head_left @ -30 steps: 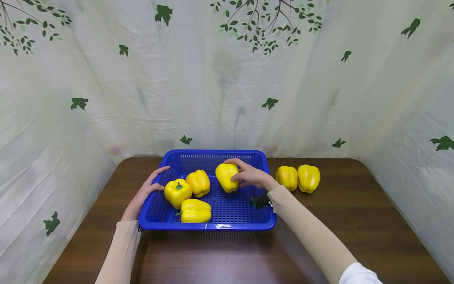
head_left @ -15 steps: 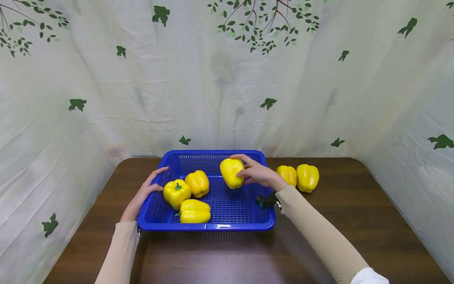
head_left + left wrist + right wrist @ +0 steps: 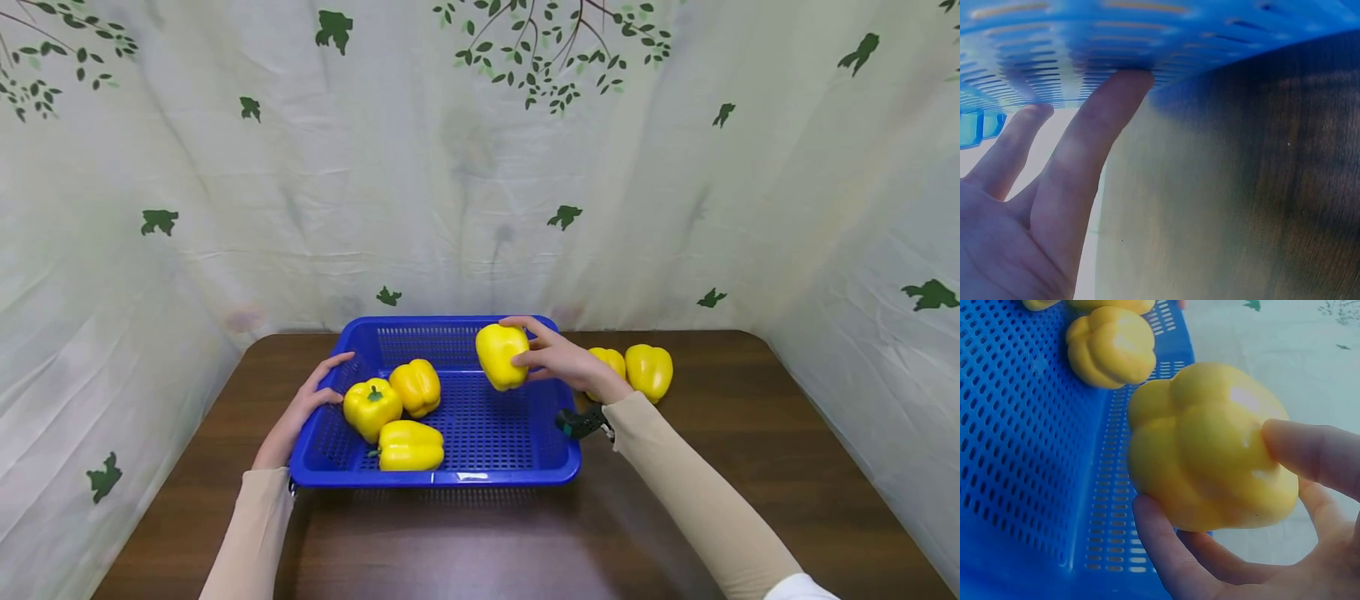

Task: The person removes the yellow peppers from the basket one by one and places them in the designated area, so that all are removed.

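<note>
My right hand (image 3: 564, 361) holds a yellow bell pepper (image 3: 501, 357) over the back right part of the blue perforated basket (image 3: 480, 478). In the right wrist view, its thumb and fingers stand around that bell pepper (image 3: 1210, 450). At the basket's left side, my left hand (image 3: 294, 418) grips the rim. The left wrist view has spread fingers (image 3: 1085, 150) against the slotted wall (image 3: 1166, 47). Inside the basket, three more yellow bell peppers (image 3: 411, 447) lie toward the left, one with its green stem upward.
Two yellow bell peppers (image 3: 649, 372) sit on the brown table (image 3: 750, 450) right of the basket; my right hand and wrist partly cover one. A leaf-patterned curtain (image 3: 420, 183) hangs behind the table and along both sides.
My right hand has moved right and upward with the bell pepper, away from the middle of the basket. The left hand and the other bell peppers have stayed in place.
</note>
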